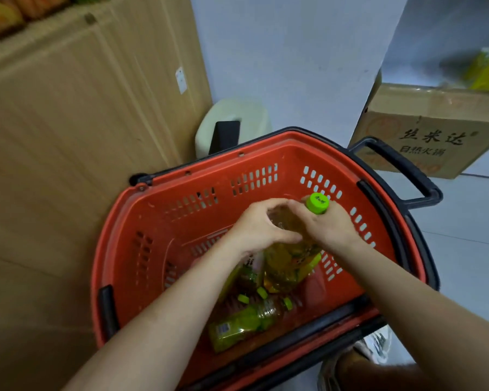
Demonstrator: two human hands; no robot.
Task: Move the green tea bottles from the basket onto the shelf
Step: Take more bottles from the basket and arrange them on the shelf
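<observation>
**Item:** held green tea bottle (290,266), clear plastic, yellow-green label, bright green screw cap (317,203).

**Location:** centre of the frame, raised and tilted inside the red basket (181,179), cap toward the upper right, base low over the basket floor.

**Hands:** both grip this 1 bottle. The left hand (261,224) curls round the shoulder. The right hand (331,227) wraps the neck just below the cap.

**Remaining stock:** 1 lying bottle (246,323) on the basket floor at lower centre. At least 1 further bottle (247,277) is partly hidden under the left wrist. 3 small green caps show near them.

**Handling, as judged:** full of liquid, so fairly heavy for its size. The thin wall probably gives a little under squeeze. The smooth label is likely slippery. The contents are not fragile. The best hold is round the shoulder or waist, and the neck alone would let it swing.

**Surroundings:** large cardboard box (82,136) at left, printed carton (429,136) at upper right. The shelf cannot be made out.
</observation>
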